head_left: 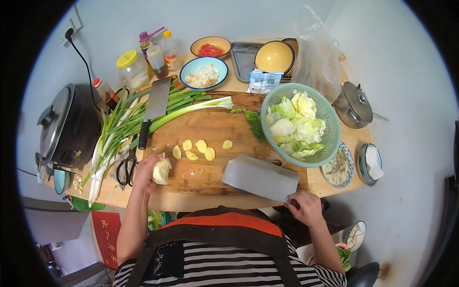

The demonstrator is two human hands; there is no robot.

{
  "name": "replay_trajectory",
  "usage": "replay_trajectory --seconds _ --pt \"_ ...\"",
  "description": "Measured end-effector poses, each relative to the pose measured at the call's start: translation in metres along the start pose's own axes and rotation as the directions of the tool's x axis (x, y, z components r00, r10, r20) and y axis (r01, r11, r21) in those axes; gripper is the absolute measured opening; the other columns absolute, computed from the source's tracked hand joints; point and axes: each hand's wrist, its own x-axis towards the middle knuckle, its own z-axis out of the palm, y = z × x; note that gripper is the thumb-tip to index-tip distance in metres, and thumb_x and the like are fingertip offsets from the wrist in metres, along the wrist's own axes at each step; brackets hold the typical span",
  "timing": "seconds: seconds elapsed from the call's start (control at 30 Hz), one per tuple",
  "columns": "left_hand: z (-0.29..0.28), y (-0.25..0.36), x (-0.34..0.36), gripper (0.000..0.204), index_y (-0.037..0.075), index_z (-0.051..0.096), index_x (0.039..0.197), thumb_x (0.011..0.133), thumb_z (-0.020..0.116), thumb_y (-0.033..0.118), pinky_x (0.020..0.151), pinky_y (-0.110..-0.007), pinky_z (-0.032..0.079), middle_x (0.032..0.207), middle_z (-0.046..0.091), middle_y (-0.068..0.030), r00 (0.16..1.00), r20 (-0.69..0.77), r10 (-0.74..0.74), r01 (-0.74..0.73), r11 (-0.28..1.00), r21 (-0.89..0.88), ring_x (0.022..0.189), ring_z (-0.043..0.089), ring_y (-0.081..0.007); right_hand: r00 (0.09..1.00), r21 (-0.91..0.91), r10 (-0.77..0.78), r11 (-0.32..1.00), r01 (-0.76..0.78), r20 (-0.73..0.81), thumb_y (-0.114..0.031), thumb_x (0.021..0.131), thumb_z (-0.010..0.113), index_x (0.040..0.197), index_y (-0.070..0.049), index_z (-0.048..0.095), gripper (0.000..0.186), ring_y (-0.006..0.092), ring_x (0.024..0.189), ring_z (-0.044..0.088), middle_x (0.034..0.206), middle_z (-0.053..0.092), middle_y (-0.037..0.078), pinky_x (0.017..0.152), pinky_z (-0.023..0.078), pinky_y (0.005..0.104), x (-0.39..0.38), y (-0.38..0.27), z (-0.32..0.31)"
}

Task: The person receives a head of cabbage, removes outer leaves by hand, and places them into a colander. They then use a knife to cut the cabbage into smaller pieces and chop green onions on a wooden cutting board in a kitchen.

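In the head view, the left hand (149, 173) is curled closed around a pale chunk of ginger (161, 171), pressing it onto the wooden cutting board (205, 126) near the board's 8 o'clock corner. The right hand (306, 206) is wrapped shut on the handle of a broad cleaver (260, 178), whose flat blade lies tilted over the board's 5 o'clock edge, well apart from the ginger.

Cut ginger slices (201, 149) lie scattered on the board just at 2 o'clock from the left hand. A second cleaver (154, 107) rests across a bundle of green onions (143, 117) at the board's 10 o'clock side, with black scissors (126, 167) beside the left hand at 9 o'clock. A green colander (330, 125) of cabbage leaves sits at the board's 3 o'clock end.

The board lies on a small table (330, 184) against a pale wall. A rice cooker (67, 126) stands at 9 o'clock, bowls and bottles crowd 12 o'clock, and a lidded pot (354, 104) sits at 2 o'clock.
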Motion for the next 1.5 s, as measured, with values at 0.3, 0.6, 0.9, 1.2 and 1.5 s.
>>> replay_trajectory --seconds 0.3,0.6,0.9,1.2,1.5 --pt "0.074 0.017 -0.021 0.029 0.009 0.06 0.101 0.09 0.049 0.033 0.066 -0.037 0.05 0.096 0.063 -0.0087 0.88 0.44 -0.182 0.408 0.764 -0.5 0.084 0.061 -0.0291 0.989 0.032 -0.076 0.997 0.072 0.127 -0.021 0.07 0.073 0.087 -0.011 0.059 0.025 0.0247 0.076 0.058 0.081 0.057 0.005 0.063 0.048 0.036 0.051 0.008 0.008" --pt "0.122 0.014 -0.024 0.028 0.009 0.059 0.101 0.093 0.045 0.033 0.075 -0.035 0.051 0.098 0.064 -0.0106 0.922 0.364 -0.132 0.315 0.802 -0.507 0.087 0.062 -0.0276 0.989 0.605 0.142 0.791 -0.093 -0.033 -0.018 0.083 0.066 0.115 -0.007 0.055 0.036 0.0265 0.105 0.052 0.115 0.052 0.012 0.085 0.047 0.0376 0.109 -0.058 0.043" --pt "0.134 -0.014 -0.035 0.029 0.005 0.052 0.108 0.097 0.049 0.031 0.087 -0.027 0.04 0.11 0.049 -0.008 0.902 0.11 0.417 -0.429 0.892 0.142 0.101 0.048 -0.0147 0.899 0.85 0.104 -0.388 -0.356 0.425 -0.018 0.095 0.051 0.127 -0.006 0.041 0.036 0.0197 0.112 0.052 0.131 0.044 0.011 0.087 0.052 0.0355 0.192 -0.143 0.067" --pt "0.119 -0.011 -0.047 0.052 0.008 0.032 0.131 0.088 0.062 0.012 0.093 -0.03 0.042 0.123 0.049 -0.0098 0.867 0.326 0.376 -0.324 0.924 -0.204 0.112 0.049 -0.0161 0.973 0.973 0.165 -0.192 -0.13 0.162 -0.013 0.096 0.047 0.118 -0.009 0.048 0.021 0.0222 0.116 0.052 0.128 0.049 0.011 0.087 0.053 0.0395 0.194 -0.139 0.075" --pt "0.102 -0.012 -0.053 0.059 0.007 0.032 0.138 0.087 0.062 0.006 0.097 -0.03 0.04 0.134 0.042 -0.0069 0.793 0.44 0.422 -0.351 0.906 -0.237 0.12 0.045 -0.0171 0.999 0.996 0.031 0.089 0.012 -0.015 -0.009 0.094 0.052 0.122 -0.004 0.048 0.029 0.0161 0.111 0.051 0.122 0.053 0.008 0.094 0.043 0.0294 0.189 -0.141 0.071"
